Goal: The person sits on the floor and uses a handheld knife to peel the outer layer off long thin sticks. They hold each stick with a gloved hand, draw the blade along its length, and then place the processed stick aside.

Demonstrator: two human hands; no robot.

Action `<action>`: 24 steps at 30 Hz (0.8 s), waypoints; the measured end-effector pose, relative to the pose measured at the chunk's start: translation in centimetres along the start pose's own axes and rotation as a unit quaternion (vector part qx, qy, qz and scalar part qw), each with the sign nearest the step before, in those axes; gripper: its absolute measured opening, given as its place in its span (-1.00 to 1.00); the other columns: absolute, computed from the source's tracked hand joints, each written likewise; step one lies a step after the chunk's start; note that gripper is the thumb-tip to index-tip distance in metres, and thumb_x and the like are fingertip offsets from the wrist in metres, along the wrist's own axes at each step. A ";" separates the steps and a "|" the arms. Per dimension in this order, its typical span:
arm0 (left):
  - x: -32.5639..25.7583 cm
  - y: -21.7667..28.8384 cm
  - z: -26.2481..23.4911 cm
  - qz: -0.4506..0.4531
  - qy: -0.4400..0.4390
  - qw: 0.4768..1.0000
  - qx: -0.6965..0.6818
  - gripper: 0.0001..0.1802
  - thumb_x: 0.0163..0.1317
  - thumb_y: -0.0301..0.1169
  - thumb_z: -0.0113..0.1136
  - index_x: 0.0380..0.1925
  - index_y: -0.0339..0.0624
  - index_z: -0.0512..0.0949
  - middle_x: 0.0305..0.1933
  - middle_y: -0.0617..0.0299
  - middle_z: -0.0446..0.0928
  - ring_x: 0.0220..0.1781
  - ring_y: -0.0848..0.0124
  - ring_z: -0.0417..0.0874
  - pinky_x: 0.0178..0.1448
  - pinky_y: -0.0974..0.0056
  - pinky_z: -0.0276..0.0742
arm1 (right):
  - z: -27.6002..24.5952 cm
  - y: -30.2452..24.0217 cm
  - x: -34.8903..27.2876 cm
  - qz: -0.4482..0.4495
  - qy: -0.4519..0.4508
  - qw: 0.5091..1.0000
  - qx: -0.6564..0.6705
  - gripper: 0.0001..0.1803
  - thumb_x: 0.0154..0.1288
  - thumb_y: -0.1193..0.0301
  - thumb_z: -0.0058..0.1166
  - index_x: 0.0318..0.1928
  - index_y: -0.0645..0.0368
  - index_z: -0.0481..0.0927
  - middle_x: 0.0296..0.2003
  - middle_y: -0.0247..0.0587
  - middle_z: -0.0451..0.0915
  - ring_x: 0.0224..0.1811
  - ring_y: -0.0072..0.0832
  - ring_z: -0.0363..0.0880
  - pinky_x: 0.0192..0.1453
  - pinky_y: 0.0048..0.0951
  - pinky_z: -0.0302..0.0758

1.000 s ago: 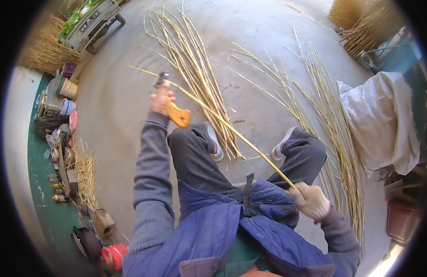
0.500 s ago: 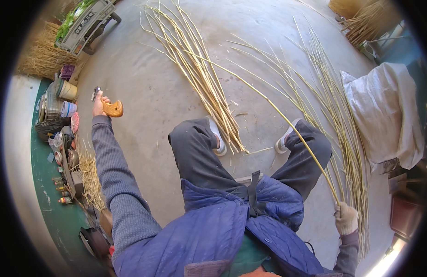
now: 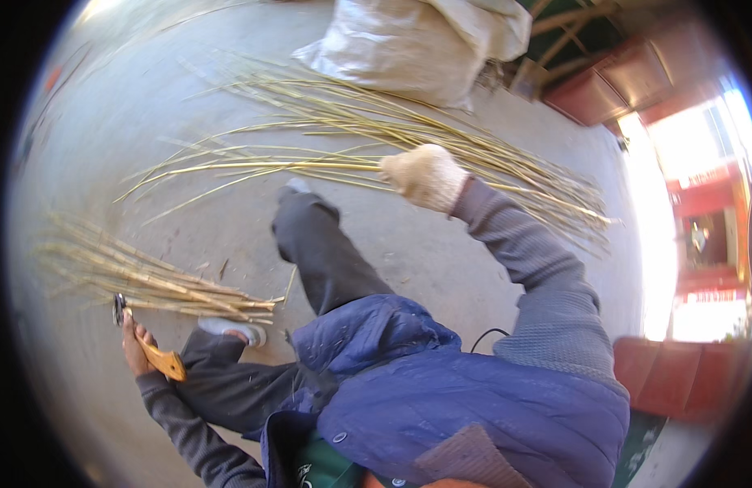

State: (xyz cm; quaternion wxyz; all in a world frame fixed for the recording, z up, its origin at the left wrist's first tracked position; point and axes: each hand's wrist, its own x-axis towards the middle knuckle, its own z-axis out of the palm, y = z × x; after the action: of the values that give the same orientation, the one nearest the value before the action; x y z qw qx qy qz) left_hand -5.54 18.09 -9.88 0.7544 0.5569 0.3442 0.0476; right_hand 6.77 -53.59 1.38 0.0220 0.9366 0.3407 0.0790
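My bare left hand (image 3: 135, 345) is closed around a tool with a curved wooden handle (image 3: 164, 361) and a small dark metal head; its exact kind cannot be made out. The tool is beside the bundle of pale peeled-looking stalks (image 3: 181, 291) lying near my foot. Wearing a cream knitted glove, my right hand (image 3: 426, 176) has its fingers closed at the thick end of a long yellow-green stalk (image 3: 327, 163), which stretches away to the left. Under and beyond this hand spreads a loose pile of greenish stalks (image 3: 474, 142). The glove hides the exact grip.
Behind the greenish pile stands a large white woven sack (image 3: 392, 53). Dark red panelled boxes (image 3: 592, 93) are at the far right, with another red piece (image 3: 677, 378) lower down. Bright light enters at a doorway on the right. Stalk scraps lie on the concrete floor (image 3: 376, 236).
My head has turned right, so the whole scene has swung round. My right arm reaches out over the greenish pile, its hand still at a stalk. My left hand keeps the wooden-handled tool.
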 end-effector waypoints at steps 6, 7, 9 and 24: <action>1.5 -1.8 5.3 -0.048 -0.016 0.990 0.131 -0.70 0.48 0.04 0.36 -0.11 0.13 0.59 -0.52 0.52 0.28 -0.63 0.68 0.27 -0.56 0.52 0.22 | 7.0 2.6 -3.3 0.120 -0.157 0.980 -0.003 -0.89 0.43 0.36 0.13 -0.13 0.05 0.68 -0.28 -0.18 0.80 -0.20 -0.22 0.83 -0.22 -0.16 0.64; 1.5 -1.6 6.0 -0.048 -0.026 0.988 0.146 -0.69 0.48 0.04 0.36 -0.10 0.12 0.60 -0.52 0.52 0.28 -0.62 0.68 0.28 -0.56 0.52 0.22 | 9.7 3.5 -4.6 0.146 -0.179 0.973 0.001 -0.88 0.43 0.37 0.14 -0.12 0.04 0.69 -0.26 -0.19 0.81 -0.17 -0.23 0.84 -0.20 -0.16 0.65; 1.7 -1.5 6.6 -0.046 -0.033 0.984 0.169 -0.66 0.49 0.04 0.36 -0.03 0.10 0.62 -0.52 0.51 0.28 -0.62 0.67 0.28 -0.55 0.52 0.22 | 13.7 4.3 -6.4 0.213 -0.216 0.953 -0.027 -0.84 0.41 0.39 0.19 -0.07 0.01 0.75 -0.17 -0.24 0.84 -0.06 -0.26 0.85 -0.10 -0.17 0.68; 1.3 -3.4 7.7 0.006 -0.100 0.970 0.222 -0.50 0.60 -0.10 0.22 0.32 -0.23 0.63 -0.44 0.49 0.35 -0.45 0.61 0.41 -0.42 0.45 0.38 | 17.7 14.3 -6.3 0.492 -0.192 0.822 -0.212 -0.83 0.29 0.23 0.30 -0.20 -0.05 0.84 -0.22 -0.21 0.83 -0.15 -0.27 0.85 -0.26 -0.13 0.68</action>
State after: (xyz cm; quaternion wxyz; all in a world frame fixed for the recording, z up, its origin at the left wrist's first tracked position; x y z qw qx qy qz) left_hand -1.20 11.19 -12.33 0.6418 0.7147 0.2659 -0.0812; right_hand 13.98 -68.33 -15.60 0.2428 0.9484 -0.2016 -0.0318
